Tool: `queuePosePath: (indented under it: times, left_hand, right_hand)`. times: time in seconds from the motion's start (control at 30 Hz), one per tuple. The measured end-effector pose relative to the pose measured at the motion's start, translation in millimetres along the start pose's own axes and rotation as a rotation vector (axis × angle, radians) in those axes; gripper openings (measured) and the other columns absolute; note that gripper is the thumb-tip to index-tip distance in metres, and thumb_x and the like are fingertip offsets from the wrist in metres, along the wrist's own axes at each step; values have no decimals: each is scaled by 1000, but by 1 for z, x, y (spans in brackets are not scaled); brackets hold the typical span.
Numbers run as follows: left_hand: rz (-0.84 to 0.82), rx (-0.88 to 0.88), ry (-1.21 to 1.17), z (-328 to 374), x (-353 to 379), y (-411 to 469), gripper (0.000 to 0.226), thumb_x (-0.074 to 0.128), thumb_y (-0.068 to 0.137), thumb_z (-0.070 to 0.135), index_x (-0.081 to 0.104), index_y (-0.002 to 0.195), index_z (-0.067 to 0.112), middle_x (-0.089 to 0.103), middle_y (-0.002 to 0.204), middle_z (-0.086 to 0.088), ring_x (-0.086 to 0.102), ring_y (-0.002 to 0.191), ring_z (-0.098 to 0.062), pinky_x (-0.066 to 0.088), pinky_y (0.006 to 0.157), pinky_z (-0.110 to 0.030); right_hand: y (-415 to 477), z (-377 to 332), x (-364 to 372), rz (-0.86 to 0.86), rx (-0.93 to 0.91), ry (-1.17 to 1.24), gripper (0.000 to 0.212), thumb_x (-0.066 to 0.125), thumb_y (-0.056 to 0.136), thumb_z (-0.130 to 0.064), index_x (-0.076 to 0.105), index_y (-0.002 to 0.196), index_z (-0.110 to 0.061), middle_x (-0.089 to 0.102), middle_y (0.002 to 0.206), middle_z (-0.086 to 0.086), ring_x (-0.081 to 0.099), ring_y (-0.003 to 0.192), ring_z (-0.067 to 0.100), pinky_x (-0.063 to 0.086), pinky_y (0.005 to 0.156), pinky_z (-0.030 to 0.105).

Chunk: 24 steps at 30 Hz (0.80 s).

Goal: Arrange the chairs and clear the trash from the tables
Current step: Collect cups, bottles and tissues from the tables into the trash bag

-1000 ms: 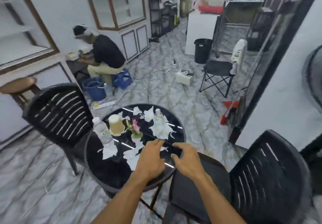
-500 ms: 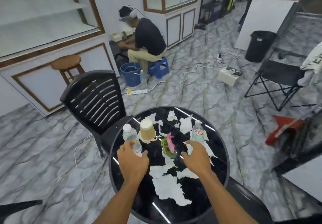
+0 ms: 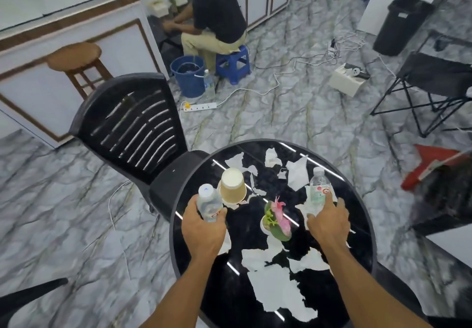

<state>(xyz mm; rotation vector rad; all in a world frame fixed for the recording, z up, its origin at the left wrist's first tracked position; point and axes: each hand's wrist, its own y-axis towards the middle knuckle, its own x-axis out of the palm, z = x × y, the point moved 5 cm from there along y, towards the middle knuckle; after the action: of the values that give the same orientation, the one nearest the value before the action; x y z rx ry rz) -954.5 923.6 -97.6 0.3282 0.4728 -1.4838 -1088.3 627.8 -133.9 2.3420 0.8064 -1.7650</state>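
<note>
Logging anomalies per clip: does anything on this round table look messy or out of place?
Yes. Torn white paper scraps litter the black table around the flower pot, and the paper cup appears to stand upside down beside the bottle in the left hand.

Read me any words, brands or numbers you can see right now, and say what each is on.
No text is readable.
On the left bottle: red-and-white label, blurred.
On the right bottle: green label with red mark, blurred.
On the black bin: pale sticker, too small.
</note>
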Motion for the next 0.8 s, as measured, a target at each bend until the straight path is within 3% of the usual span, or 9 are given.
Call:
queuePosePath:
  times: [0.1,0.27,0.4,0.57,0.7,0.8]
  left_hand:
    - [-11,62,40,6,0,2,53,89,67,26,50,94,51,63,92,19,61,90,-3,51,78,-28]
    - [6,189,52,27,-4,0,58,87,64,34,57,113,37,63,101,16,62,94,-14,56,82,-46]
    - [50,317,-32,65,-8,-15,63,90,64,29,59,119,30,61,107,16,61,98,-16,56,84,-46]
    - [44,545,-61,125,-11,-55,69,92,63,25,59,123,20,59,107,11,60,97,-21,55,82,-45]
    - [-25,672,-61,170,-10,-116,68,92,64,27,60,123,16,63,110,5,60,101,-23,52,87,-41]
    - [-187,691,-45,187,1,-174,68,89,66,33,59,126,20,65,112,2,58,103,-21,51,89,-41]
  right_hand:
    - [3,4,1,-18,19,71,75,75,77,-19,38,143,-16,59,110,13,60,98,32,55,80,44]
    - [-3,5,-18,29,16,205,52,70,72,-4,55,121,-11,63,91,11,61,83,29,57,70,40]
    - [-17,9,-40,62,-1,322,34,62,73,-5,59,106,-12,62,83,7,60,76,27,57,65,39]
    - [-47,22,-91,189,-109,456,33,56,76,-1,61,104,-19,59,82,-1,57,71,18,49,57,32]
    - [-89,52,-138,262,-141,622,47,54,81,3,58,124,-15,62,103,2,59,89,20,56,79,40]
    - [-130,99,-172,334,-154,674,58,59,84,0,49,140,-14,57,131,4,52,120,21,41,106,32]
